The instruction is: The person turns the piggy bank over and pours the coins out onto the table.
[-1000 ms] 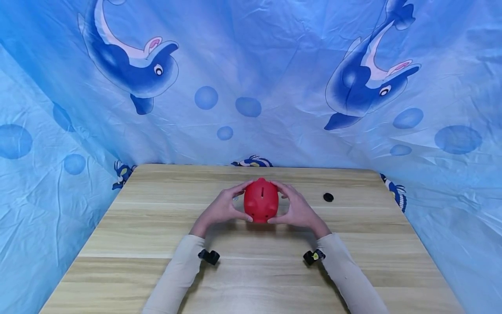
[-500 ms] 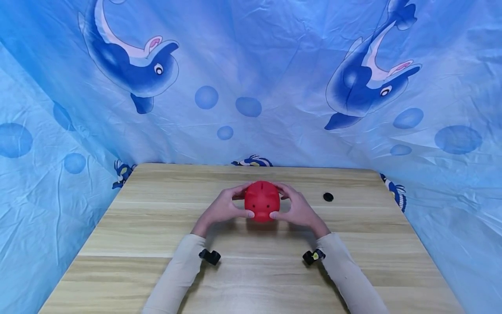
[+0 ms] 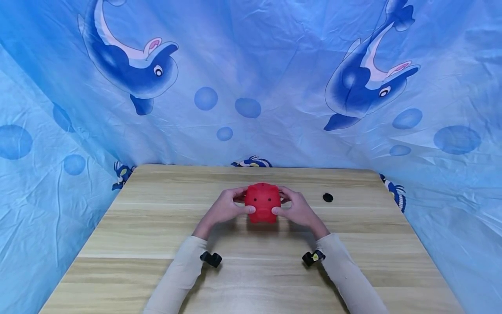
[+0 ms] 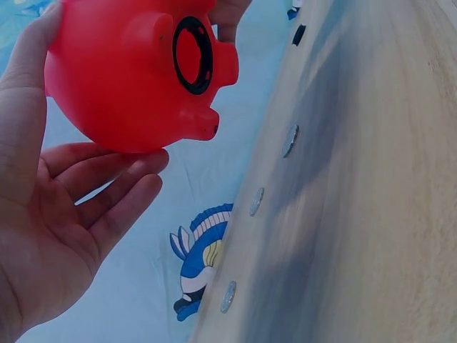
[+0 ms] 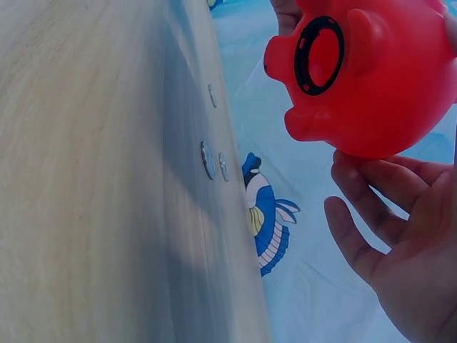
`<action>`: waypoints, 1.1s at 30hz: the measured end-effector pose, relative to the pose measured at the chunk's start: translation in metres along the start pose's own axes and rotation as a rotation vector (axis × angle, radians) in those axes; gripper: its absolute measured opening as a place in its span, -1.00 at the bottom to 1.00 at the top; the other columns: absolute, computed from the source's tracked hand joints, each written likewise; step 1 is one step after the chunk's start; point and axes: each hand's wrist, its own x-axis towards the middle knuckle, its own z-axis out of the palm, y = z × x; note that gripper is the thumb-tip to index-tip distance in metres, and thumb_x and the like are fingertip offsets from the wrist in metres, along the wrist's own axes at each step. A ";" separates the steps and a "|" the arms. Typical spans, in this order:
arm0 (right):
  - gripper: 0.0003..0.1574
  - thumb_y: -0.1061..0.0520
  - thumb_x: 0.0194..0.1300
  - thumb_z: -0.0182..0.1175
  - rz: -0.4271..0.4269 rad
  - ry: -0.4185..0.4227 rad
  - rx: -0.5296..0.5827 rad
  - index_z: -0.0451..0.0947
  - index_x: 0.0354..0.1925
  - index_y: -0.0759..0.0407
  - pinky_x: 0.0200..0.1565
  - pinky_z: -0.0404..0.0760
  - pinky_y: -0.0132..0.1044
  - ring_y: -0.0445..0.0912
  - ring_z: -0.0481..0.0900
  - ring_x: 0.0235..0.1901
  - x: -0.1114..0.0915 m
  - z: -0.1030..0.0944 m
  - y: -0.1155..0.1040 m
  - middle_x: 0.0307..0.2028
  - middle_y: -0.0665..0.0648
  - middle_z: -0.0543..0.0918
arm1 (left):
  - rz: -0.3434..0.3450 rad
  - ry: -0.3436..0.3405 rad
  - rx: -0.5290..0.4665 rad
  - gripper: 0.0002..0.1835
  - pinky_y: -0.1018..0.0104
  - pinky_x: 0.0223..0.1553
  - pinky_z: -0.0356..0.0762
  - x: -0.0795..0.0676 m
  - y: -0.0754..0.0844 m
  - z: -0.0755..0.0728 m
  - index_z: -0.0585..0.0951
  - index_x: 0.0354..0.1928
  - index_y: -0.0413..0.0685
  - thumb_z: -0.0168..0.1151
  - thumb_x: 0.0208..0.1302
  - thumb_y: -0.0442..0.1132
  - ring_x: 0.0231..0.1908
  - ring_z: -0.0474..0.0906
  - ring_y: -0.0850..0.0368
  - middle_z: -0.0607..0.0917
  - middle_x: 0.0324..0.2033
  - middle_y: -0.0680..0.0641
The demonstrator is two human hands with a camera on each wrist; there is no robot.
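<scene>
A red piggy bank (image 3: 263,200) is held off the table between both hands, its face with two dark eyes turned to the head camera. My left hand (image 3: 226,206) grips its left side, thumb at the front beside the snout. On the opposite side my right hand (image 3: 297,210) grips it the same way. In the left wrist view, a round opening (image 4: 191,56) with a black ring shows in its belly, between the short legs. Under it, several coins (image 5: 208,160) lie on the table; in the head view the hands and piggy bank hide them.
A small round black cap (image 3: 327,197) lies on the wooden table (image 3: 251,270), right of the hands. Black wrist cameras (image 3: 211,259) sit on both sleeves. A blue curtain (image 3: 274,65) printed with dolphins hangs behind the table and along its sides.
Both hands have tipped the piggy bank: its slotted top faced the head camera earlier, and now its face does. The thumbs have risen slightly with it. The black cap stays put.
</scene>
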 end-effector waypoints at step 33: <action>-0.22 -0.10 0.35 0.32 0.091 -0.036 0.097 0.43 0.36 0.29 -0.06 0.70 -0.21 0.05 0.69 -0.09 0.000 0.006 0.010 0.12 0.26 0.67 | -0.136 -0.024 -0.027 -0.22 0.11 0.07 0.68 0.004 -0.010 0.006 0.48 0.37 -0.27 0.40 0.28 0.11 0.04 0.64 0.01 0.69 0.11 -0.12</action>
